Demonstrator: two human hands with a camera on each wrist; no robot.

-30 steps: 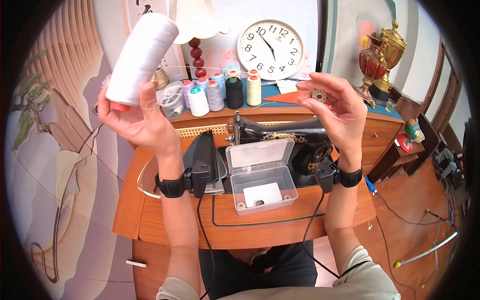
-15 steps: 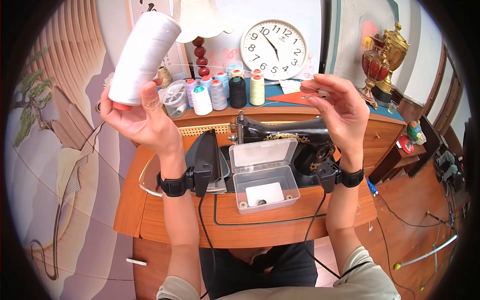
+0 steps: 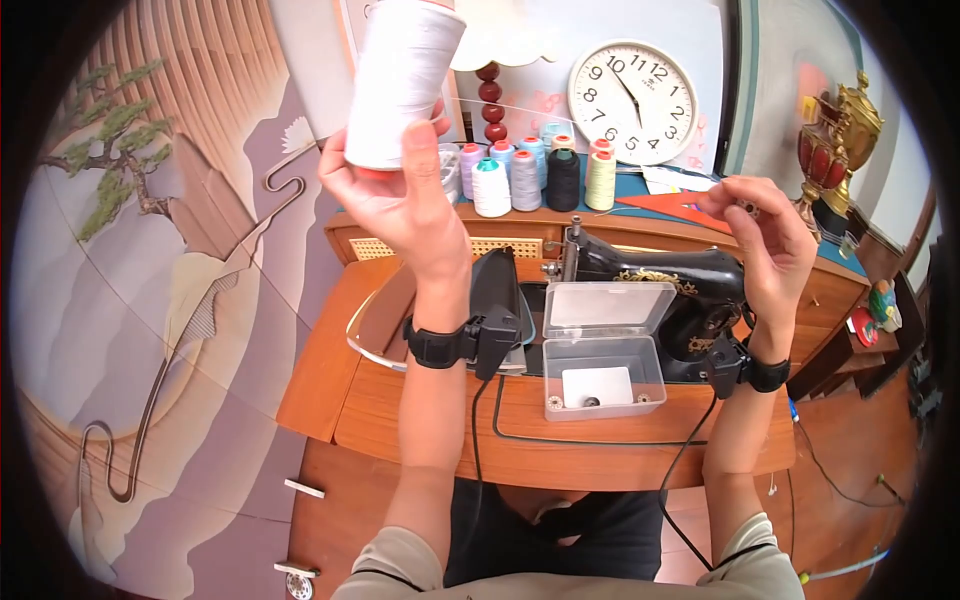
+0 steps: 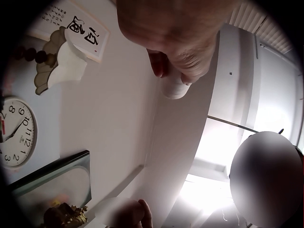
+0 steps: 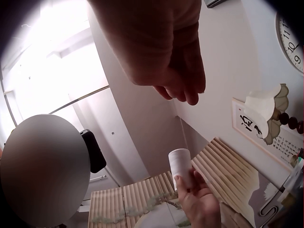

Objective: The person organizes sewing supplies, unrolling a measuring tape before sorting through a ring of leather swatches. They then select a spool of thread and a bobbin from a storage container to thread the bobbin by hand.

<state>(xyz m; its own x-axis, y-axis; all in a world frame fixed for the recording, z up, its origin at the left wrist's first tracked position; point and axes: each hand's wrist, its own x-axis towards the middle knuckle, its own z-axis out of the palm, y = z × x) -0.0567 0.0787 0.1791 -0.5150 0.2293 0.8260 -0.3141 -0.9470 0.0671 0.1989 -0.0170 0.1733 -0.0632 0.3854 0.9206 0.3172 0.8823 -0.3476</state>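
Held up in my left hand (image 3: pixel 410 215), a large white thread spool (image 3: pixel 405 85) tilts slightly, its base between thumb and fingers. A thin thread runs from it towards my right hand (image 3: pixel 770 240), which pinches a small metal bobbin (image 3: pixel 746 208) between thumb and fingers. In the left wrist view the spool's end (image 4: pixel 174 89) shows below the left hand (image 4: pixel 175 33). From the right wrist the white spool (image 5: pixel 181 164) appears upright in the left hand (image 5: pixel 202 204); the right hand's fingers (image 5: pixel 190 90) are curled together, the bobbin hidden there.
An open clear box (image 3: pixel 604 400) with bobbins and a white card stands on the wooden table (image 3: pixel 400 400), before a black sewing machine (image 3: pixel 660 268). Behind are coloured thread spools (image 3: pixel 563 180), an orange triangular piece (image 3: pixel 675 207) and a clock (image 3: pixel 632 102). An iron (image 3: pixel 495 300) stands left.
The head view has turned left, so the scene lies further right in it. The left hand still holds the spool and the right hand still pinches the bobbin, its fingers slightly shifted.
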